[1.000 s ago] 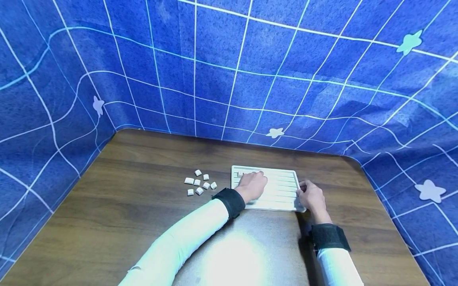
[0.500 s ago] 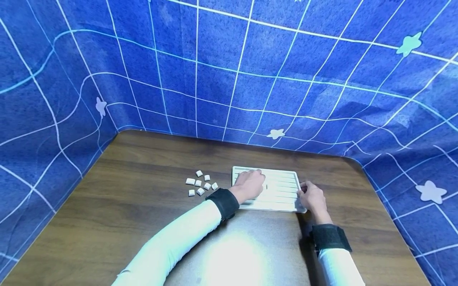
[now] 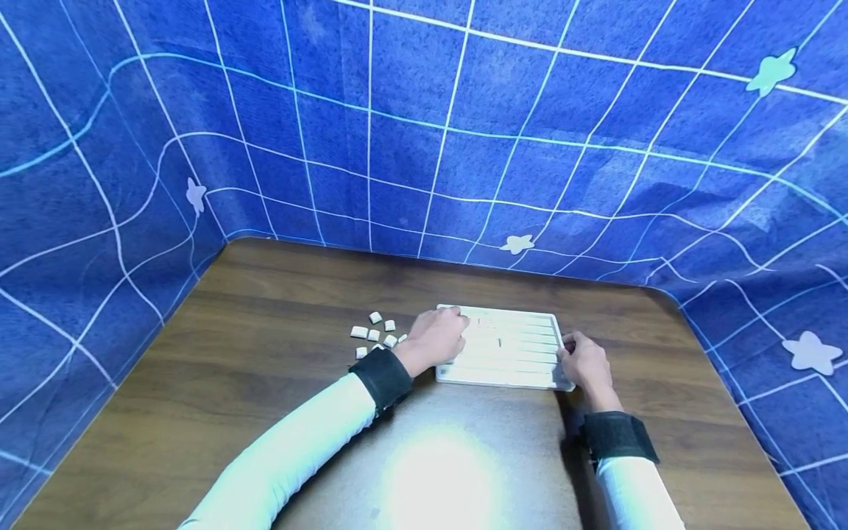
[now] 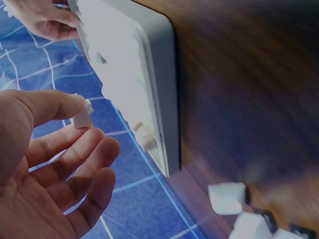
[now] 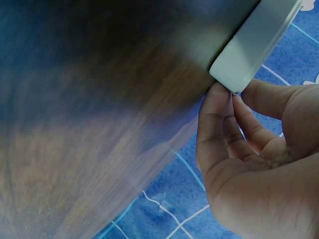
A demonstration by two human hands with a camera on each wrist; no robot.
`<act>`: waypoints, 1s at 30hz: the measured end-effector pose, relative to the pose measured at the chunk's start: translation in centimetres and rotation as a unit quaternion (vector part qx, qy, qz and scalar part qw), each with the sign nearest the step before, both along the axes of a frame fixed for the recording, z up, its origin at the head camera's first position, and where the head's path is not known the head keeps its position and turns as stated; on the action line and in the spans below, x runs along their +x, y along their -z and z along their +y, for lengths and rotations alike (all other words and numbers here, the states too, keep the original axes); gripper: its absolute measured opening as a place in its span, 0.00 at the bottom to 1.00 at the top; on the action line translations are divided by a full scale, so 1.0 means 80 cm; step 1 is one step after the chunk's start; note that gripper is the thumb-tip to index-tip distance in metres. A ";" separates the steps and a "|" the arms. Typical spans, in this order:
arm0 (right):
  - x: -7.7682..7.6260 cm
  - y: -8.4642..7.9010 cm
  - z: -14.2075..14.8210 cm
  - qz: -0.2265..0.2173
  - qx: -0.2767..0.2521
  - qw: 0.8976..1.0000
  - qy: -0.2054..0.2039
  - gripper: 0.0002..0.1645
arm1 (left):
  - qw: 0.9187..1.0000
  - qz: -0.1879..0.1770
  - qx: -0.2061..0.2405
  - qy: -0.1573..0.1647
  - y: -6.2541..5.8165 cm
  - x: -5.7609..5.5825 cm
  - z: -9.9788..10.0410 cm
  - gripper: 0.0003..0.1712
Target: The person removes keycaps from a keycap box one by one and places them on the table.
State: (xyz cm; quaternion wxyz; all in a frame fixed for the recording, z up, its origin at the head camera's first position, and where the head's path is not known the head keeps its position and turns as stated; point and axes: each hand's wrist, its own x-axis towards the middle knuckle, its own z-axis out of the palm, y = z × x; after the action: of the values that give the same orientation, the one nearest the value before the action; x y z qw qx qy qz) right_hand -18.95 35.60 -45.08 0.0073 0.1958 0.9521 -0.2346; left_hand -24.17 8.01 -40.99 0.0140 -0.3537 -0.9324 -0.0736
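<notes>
My left hand (image 3: 433, 338) is at the left end of a white ridged tray (image 3: 503, 384). In the left wrist view, its thumb and index finger pinch a small white keycap (image 4: 82, 118), while the other fingers are loosely bent. Another keycap (image 4: 144, 137) sits in the tray near its corner. A small upright piece (image 3: 500, 343) shows mid-tray, too small to make out. At the tray's right edge, my right hand (image 3: 586, 361) grips the rim, with thumb and fingertips around the corner (image 5: 232, 79) in the right wrist view.
Several loose white keycaps (image 3: 358, 332) lie on the brown wooden table (image 3: 265, 309), left of the tray and close to my left wrist. A blue grid-patterned cloth (image 3: 397, 147) with star shapes surrounds the table's back and sides.
My left hand has moved left, from over the tray's middle to its left end, uncovering more of the slots. The right hand keeps its place on the rim. The head view shifts slightly.
</notes>
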 end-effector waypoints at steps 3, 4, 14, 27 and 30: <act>0.000 -0.001 0.000 -0.003 0.001 1.000 0.004 0.19 | 1.000 0.001 -0.005 -0.006 0.001 0.000 -0.012 0.14; 0.000 -0.001 0.000 -0.004 0.002 1.000 0.006 0.19 | 1.000 0.002 -0.006 -0.008 0.002 0.000 -0.016 0.14; 0.000 0.001 -0.001 -0.009 -0.003 1.000 0.009 0.19 | 0.999 0.015 0.005 -0.033 0.013 0.002 -0.061 0.07; 0.001 0.000 0.001 -0.008 0.002 1.000 -0.004 0.19 | 0.997 -0.033 -0.014 -0.071 0.022 0.009 -0.101 0.04; 0.001 0.001 0.001 -0.005 0.001 1.000 -0.006 0.19 | 0.996 -0.036 -0.019 -0.080 0.024 0.009 -0.106 0.06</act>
State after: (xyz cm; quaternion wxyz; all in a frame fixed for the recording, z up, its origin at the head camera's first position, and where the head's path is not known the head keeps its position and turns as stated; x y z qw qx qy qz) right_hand -18.85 35.66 -45.13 0.0134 0.1910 0.9535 -0.2328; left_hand -23.42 -0.46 -42.94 -0.0205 -0.2753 -0.9588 -0.0677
